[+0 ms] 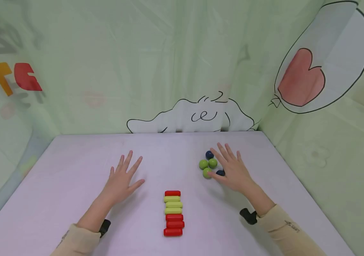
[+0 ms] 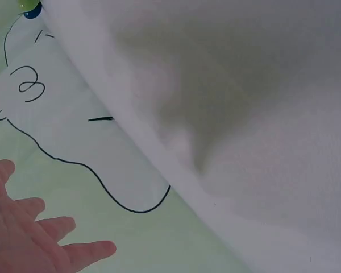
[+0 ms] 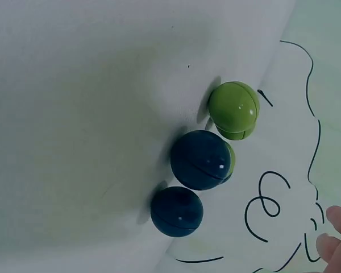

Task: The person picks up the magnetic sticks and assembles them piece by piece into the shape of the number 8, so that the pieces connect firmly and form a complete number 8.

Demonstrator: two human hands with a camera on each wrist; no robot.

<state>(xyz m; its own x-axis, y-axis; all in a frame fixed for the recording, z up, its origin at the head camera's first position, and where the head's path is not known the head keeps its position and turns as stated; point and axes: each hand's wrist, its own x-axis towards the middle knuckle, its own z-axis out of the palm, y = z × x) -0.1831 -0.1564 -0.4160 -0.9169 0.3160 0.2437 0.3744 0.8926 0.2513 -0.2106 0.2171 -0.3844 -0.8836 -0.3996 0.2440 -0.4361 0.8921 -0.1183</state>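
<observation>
My left hand [image 1: 119,183], fingers spread, is held above the table left of a column of short rods and holds nothing. In the left wrist view the same hand [image 2: 31,233] has its fingers stretched out. My right hand [image 1: 234,174] is spread above a cluster of balls and covers part of it in the head view. The cluster has green balls [image 1: 203,164] and dark blue balls [image 1: 209,155]. From the right wrist, fingertips [image 3: 338,222] appear apart from the blue ball [image 3: 200,160]. The column has yellow rods [image 1: 173,204] between red rods [image 1: 174,217].
The white tabletop [image 1: 83,160] reaches back to a pale green curtain [image 1: 111,71] with a drawn cloud shape. A balloon picture with a red heart [image 1: 301,78] hangs at the right. Dark wrist straps [image 1: 248,216] show at both sleeves.
</observation>
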